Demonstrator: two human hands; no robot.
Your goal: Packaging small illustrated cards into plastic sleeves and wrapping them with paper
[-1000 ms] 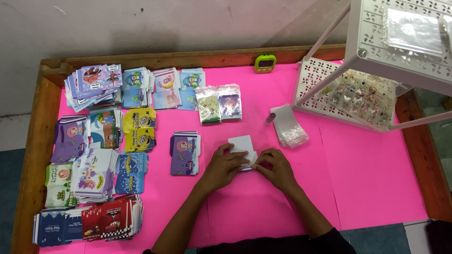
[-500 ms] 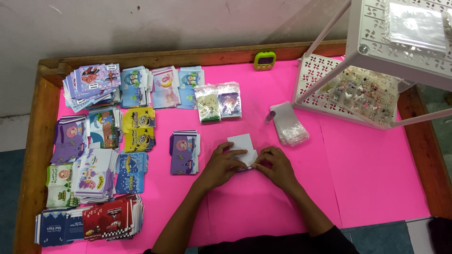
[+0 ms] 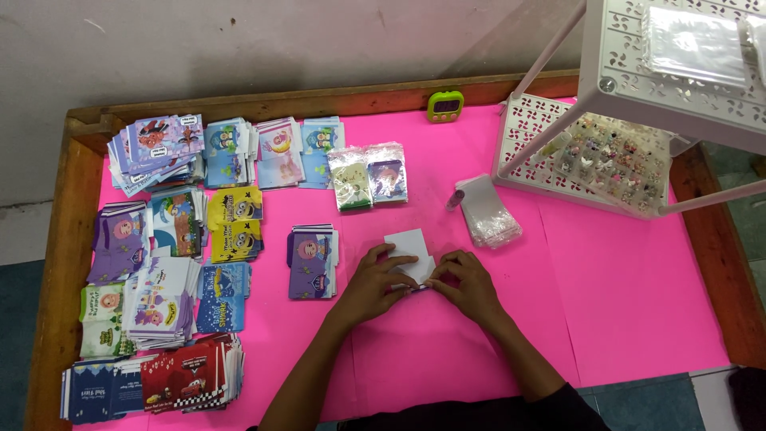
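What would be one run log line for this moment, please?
left hand: holds white card | right hand: holds same card | purple card stack: beside left hand | surface: pink table

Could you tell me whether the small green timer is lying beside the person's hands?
No, the green timer sits at the table's far wooden edge, well away from both hands around the white card.

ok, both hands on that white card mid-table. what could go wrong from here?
1. Both the left hand and right hand pinch the small white card; uneven pressure could crease it crooked.
2. The purple card stack lies just beside the left hand, so a sideways move might scatter it.
3. The clear bag pile looks loose and slippery; a reach toward it may spread it.
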